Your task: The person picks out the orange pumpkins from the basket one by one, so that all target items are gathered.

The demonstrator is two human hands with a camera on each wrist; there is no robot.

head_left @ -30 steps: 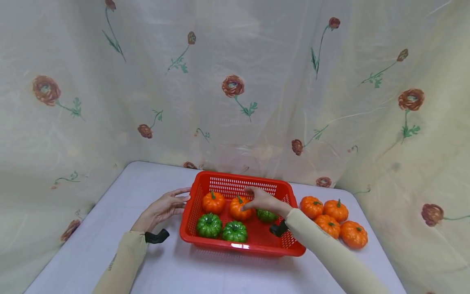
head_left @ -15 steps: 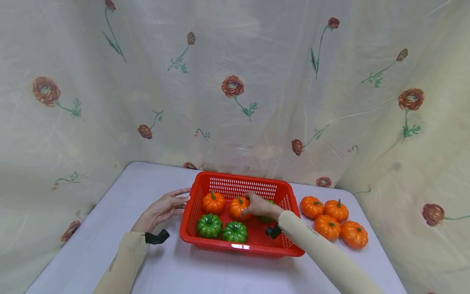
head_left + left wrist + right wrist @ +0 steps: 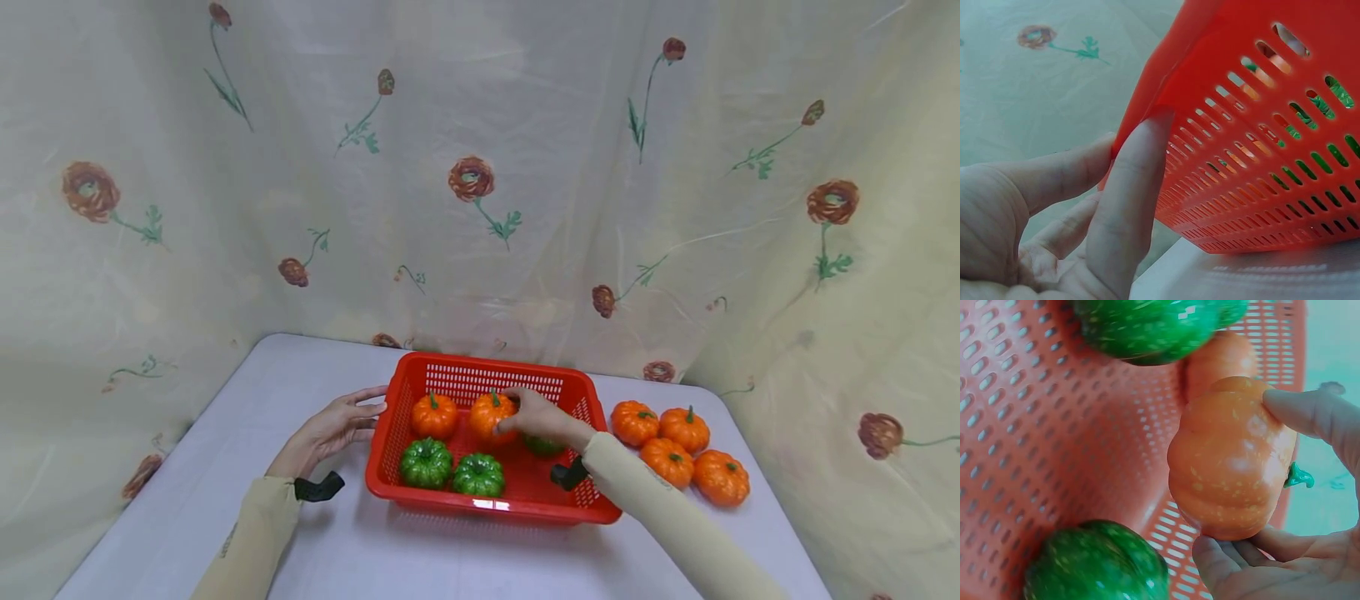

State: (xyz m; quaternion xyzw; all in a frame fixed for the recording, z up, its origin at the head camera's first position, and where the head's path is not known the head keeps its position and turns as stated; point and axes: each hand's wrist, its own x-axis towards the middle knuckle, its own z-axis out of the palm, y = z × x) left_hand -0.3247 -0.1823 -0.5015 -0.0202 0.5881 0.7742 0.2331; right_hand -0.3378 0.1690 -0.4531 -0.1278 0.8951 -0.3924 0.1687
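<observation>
My right hand [image 3: 542, 417] grips a small orange pumpkin [image 3: 1232, 462] inside the red plastic basket [image 3: 525, 507], thumb on one side and fingers on the other. Its green stem [image 3: 1299, 475] points toward the palm in the right wrist view. My left hand [image 3: 330, 429] is at the basket's left end, its extended fingers [image 3: 1135, 175] touching the rim and outer wall. Another orange pumpkin [image 3: 434, 416] lies at the back left of the basket. Two green pumpkins [image 3: 425, 463] sit along the front, and a third green pumpkin [image 3: 542, 447] is partly hidden under my right hand.
Several orange pumpkins [image 3: 684, 431] stand grouped on the white table [image 3: 337, 550], right of the basket. A flower-printed curtain [image 3: 555, 208] hangs behind the table and along both sides. My right forearm crosses the basket's right rim.
My right hand has closed round the middle orange pumpkin and raised it slightly. The left hand keeps its place at the basket's left end. The head view has shifted a little.
</observation>
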